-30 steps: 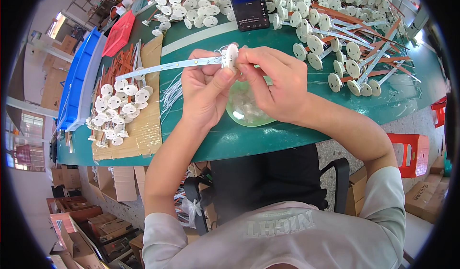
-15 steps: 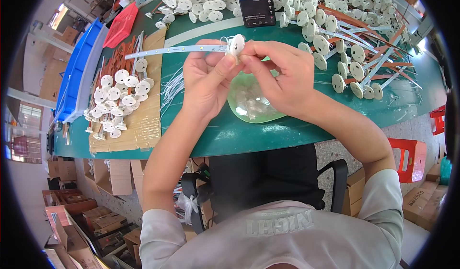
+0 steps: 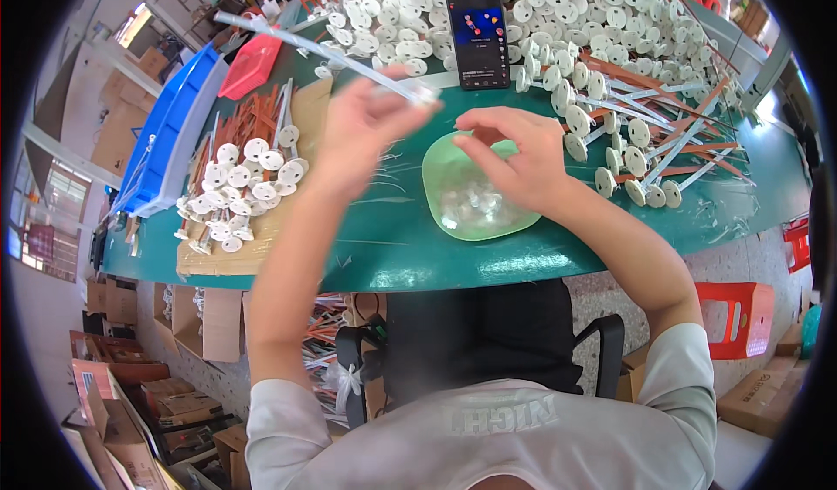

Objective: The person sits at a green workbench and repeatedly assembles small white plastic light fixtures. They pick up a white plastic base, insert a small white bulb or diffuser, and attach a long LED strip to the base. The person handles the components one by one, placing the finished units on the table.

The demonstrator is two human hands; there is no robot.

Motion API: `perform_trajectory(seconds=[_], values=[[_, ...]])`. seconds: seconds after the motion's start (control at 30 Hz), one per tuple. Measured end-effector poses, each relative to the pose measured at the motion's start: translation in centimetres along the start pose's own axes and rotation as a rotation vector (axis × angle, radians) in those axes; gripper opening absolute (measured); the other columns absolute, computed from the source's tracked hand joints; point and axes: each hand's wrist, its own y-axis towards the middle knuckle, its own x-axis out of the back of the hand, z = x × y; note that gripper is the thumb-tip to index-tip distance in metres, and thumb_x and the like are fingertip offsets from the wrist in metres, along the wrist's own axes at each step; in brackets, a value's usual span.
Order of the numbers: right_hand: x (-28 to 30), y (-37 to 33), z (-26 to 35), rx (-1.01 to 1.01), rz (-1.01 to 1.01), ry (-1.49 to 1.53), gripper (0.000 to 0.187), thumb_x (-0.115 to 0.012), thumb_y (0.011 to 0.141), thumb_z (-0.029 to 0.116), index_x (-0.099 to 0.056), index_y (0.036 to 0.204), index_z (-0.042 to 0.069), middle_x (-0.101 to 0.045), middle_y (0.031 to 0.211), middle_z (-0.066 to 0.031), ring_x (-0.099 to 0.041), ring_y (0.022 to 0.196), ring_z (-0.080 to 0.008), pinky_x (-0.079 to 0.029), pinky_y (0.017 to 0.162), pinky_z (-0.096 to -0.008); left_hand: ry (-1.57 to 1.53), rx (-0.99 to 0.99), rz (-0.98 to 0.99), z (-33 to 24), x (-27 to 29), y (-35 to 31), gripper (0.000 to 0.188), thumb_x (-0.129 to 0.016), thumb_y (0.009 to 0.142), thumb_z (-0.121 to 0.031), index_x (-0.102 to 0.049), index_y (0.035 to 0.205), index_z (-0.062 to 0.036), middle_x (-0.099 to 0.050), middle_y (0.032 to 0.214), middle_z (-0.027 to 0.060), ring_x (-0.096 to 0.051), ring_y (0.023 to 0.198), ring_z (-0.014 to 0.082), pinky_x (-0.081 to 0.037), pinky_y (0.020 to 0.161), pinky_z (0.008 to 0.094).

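Observation:
My left hand [image 3: 370,124], blurred by motion, is closed around the white end piece of a light strip [image 3: 318,50]. The pale strip sticks out to the upper left over the table. My right hand [image 3: 519,154] hovers above the right side of a green bowl [image 3: 488,231], thumb and forefinger curled but apart, with nothing visible between them. Small clear bits lie in the bowl. To the left, strips with round white discs [image 3: 238,176] are stacked on a cardboard sheet [image 3: 240,262]. Thin white strands [image 3: 388,174] lie beside my left forearm.
A phone [image 3: 479,41] stands upright at the back, before a big heap of white discs [image 3: 593,6]. More disc-ended strips [image 3: 641,132] spread over the right of the green table [image 3: 392,263]. A blue bin [image 3: 170,128] and red basket [image 3: 250,67] stand at the far left.
My hands have parted. The left has swung away from the right with the strip, whose free end now points up to the left. My right thumb and forefinger have let go of its end piece.

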Motion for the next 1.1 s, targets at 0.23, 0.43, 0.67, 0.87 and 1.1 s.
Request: perform_trajectory(seconds=[0.23,0.43,0.67,0.87,1.1], values=[[0.0,-0.8,0.3,0.197,0.112,-0.094,0.027,-0.078,0.084,0.014,-0.055,0.095,0.005,-0.063,0.071,-0.0064,-0.065,0.06,-0.0226,-0.05,0.052,-0.0334,1.127,0.204,-0.324,-9.0,17.8,-0.6,0.049,-0.078,0.085,-0.031,-0.065,0.114,0.0054,-0.075,0.094,0.0135,-0.072,0.083,0.0177,-0.055,0.074,0.0306],[0.1,-0.7,0.2,0.267,0.211,-0.092,0.031,-0.077,0.084,0.017,-0.05,0.092,0.005,-0.058,0.065,-0.0075,-0.06,0.055,-0.0286,-0.046,0.047,-0.0382,1.924,0.446,-0.274,-10.5,23.4,-2.5,0.043,-0.075,0.079,-0.039,-0.071,0.097,-0.0004,-0.072,0.096,0.024,-0.073,0.086,0.0354,-0.056,0.074,0.0456],[0.9,-0.5,0.5,0.436,0.286,-0.262,0.028,-0.077,0.079,0.017,-0.051,0.072,0.009,-0.054,0.058,-0.0048,-0.056,0.048,-0.0255,-0.042,0.042,-0.0395,1.808,-0.225,-0.556,-7.4,10.9,-1.1,0.04,-0.077,0.082,-0.044,-0.067,0.084,-0.005,-0.069,0.076,0.0162,-0.069,0.074,0.0366,-0.053,0.066,0.0451],[1.1,-0.3,-0.4,0.453,0.24,-0.268,0.035,-0.075,0.08,0.013,-0.049,0.058,0.011,-0.045,0.051,-0.0021,-0.051,0.042,-0.0227,-0.04,0.039,-0.0379,1.379,-0.822,-0.314,0.4,0.8,1.6,0.047,-0.079,0.083,-0.028,-0.043,0.062,-0.0058,-0.045,0.052,0.0093,-0.047,0.045,0.0293,-0.036,0.046,0.0417],[1.6,0.1,-0.4,0.472,0.328,-0.335,0.03,-0.073,0.083,0.014,-0.05,0.064,0.008,-0.048,0.056,-0.0021,-0.053,0.046,-0.0222,-0.041,0.04,-0.0372,1.244,-0.678,-0.184,5.2,1.5,-0.2,0.048,-0.078,0.083,-0.02,-0.04,0.06,-0.0054,-0.039,0.051,0.0096,-0.042,0.044,0.0288,-0.033,0.045,0.0402]])
